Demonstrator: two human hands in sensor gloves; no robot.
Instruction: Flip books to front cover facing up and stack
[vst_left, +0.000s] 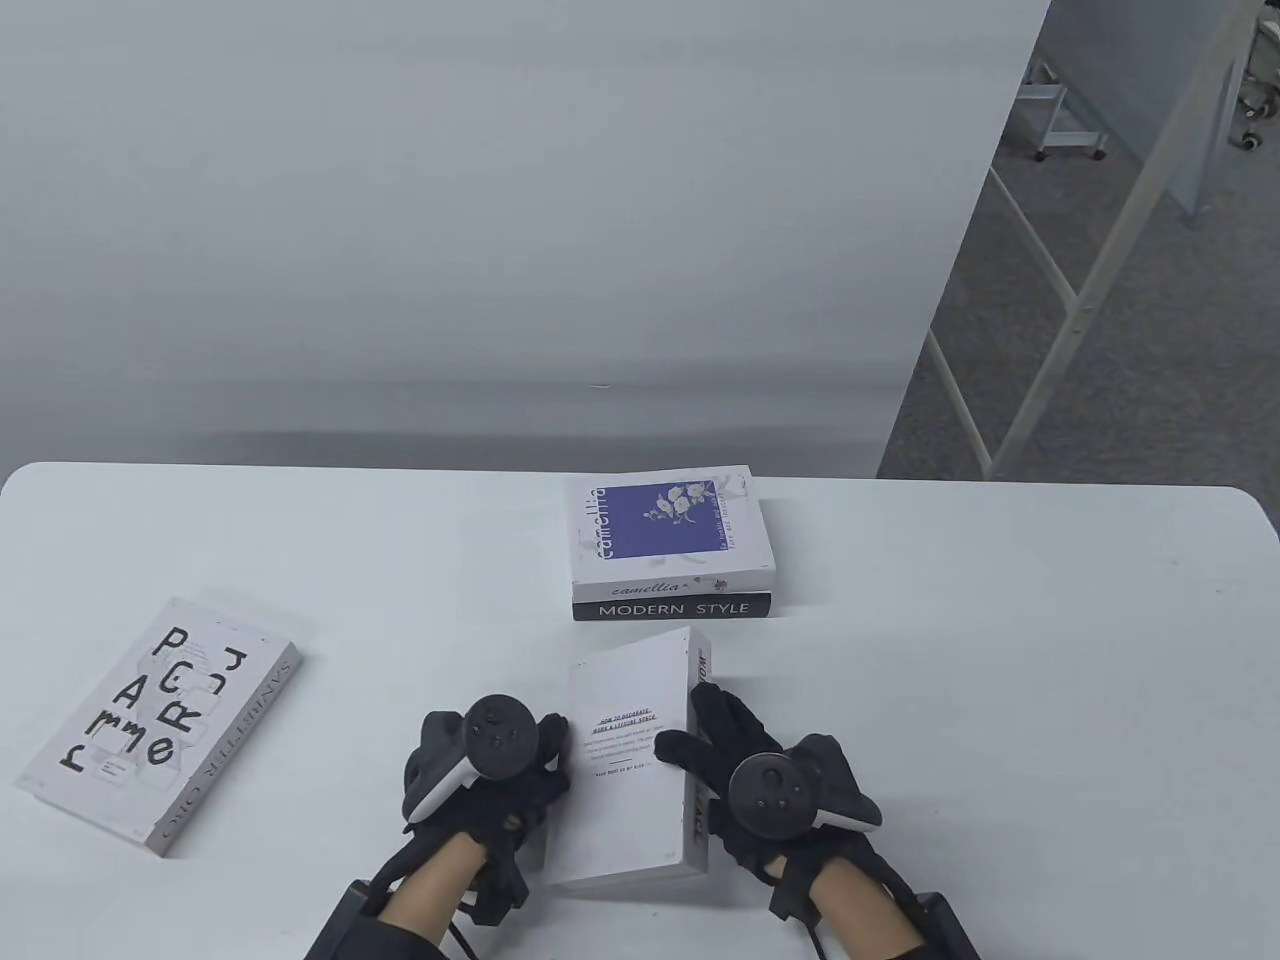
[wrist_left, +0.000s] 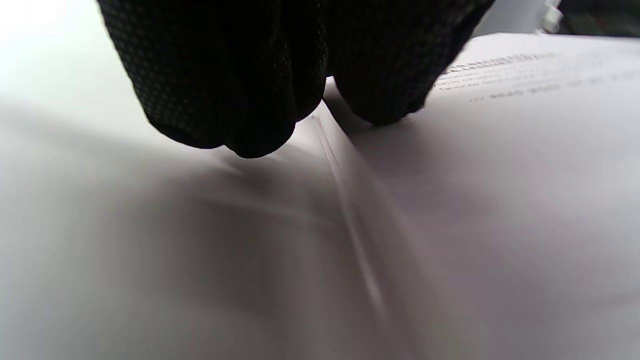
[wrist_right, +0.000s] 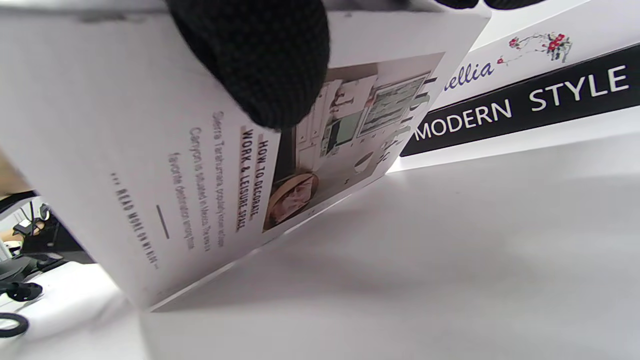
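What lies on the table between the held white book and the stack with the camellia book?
Nothing: the table view shows only bare table between white book and stack.

White table, three spots taken up by books.

The white table (vst_left: 950, 700) carries a black book marked MODERN STYLE (vst_left: 672, 608) near its centre, toward 12 o'clock, with the camellia book (vst_left: 670, 530) stacked on it. At 9 o'clock a white book with scattered black letters (vst_left: 160, 722) lies flat and skewed. At 6 o'clock, by the near edge, a white book (vst_left: 625, 760) sits tilted, one long edge raised off the tabletop.
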